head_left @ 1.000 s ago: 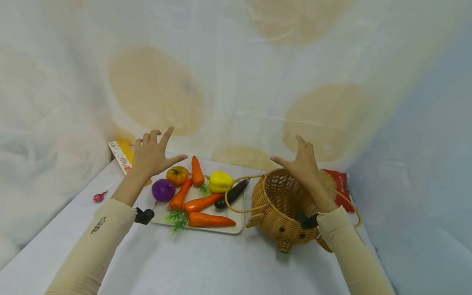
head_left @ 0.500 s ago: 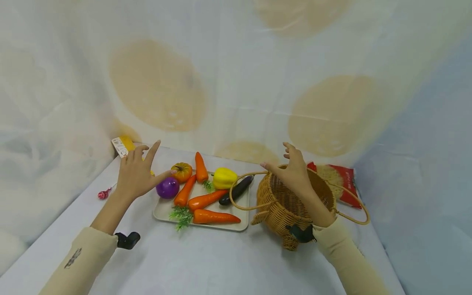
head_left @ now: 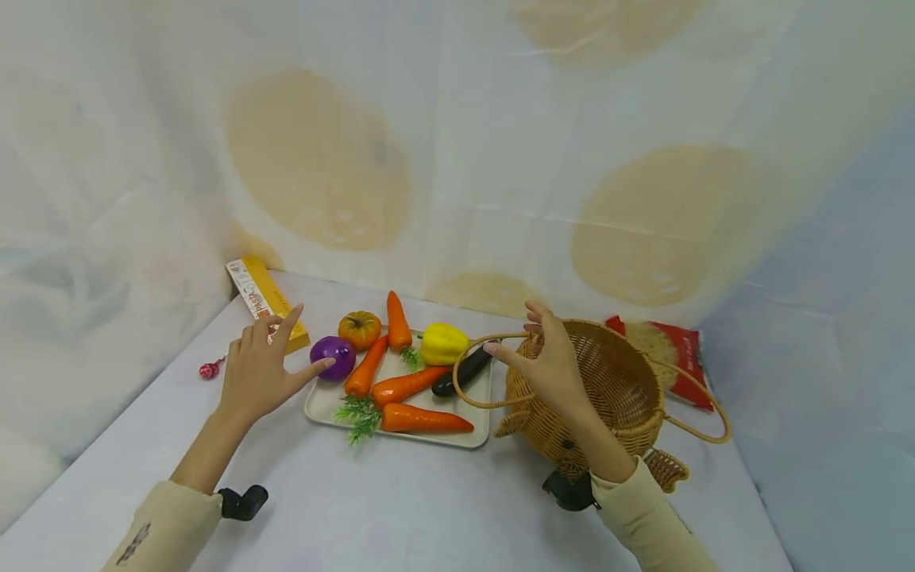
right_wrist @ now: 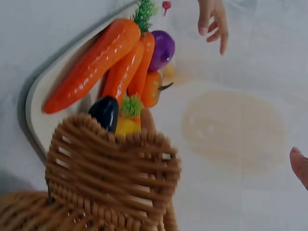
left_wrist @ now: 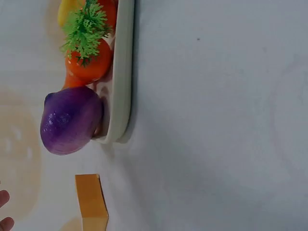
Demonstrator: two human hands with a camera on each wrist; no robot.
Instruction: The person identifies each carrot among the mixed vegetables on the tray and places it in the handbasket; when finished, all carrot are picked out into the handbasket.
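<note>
STATUS: L hand [head_left: 257, 369] and R hand [head_left: 554, 365] released above worktop [head_left: 393, 508]

1. L hand: unclenched, no load. Fingers relaxed, thumb spread wide toward the purple onion [head_left: 341, 349]. Thumb tip overlaps the onion's edge in head view; L wrist view shows two fingertips well apart from it.

2. R hand: unclenched, no load. Thumb spread, pointing L. Hand is positioned over the near-L part of the wicker basket [head_left: 625, 385] in head view; contact w/ rim: cannot tell. R wrist view shows the thumb apart from the wicker ear [right_wrist: 113, 168].

3. Onion loc.: far-L corner of the cream tray [head_left: 320, 405], overhanging the edge (ref. L wrist view).

4. Basket loc.: on worktop, just R of tray. Its L handle [head_left: 493, 405] overlaps the tray's R edge in head view.

5. Other tray contents: orange pumpkin [head_left: 360, 330] next to onion; four carrots [head_left: 427, 419], two w/ green tops clearly visible; yellow pepper [head_left: 443, 343] at far side; dark eggplant [head_left: 473, 367] at R, part. behind the handle.

6. Perimeter items: yellow-and-white pasta box [head_left: 268, 298], far L, beyond L hand; red lollipop [head_left: 210, 369], L edge of worktop; red bag [head_left: 686, 357], behind basket at R.
</note>
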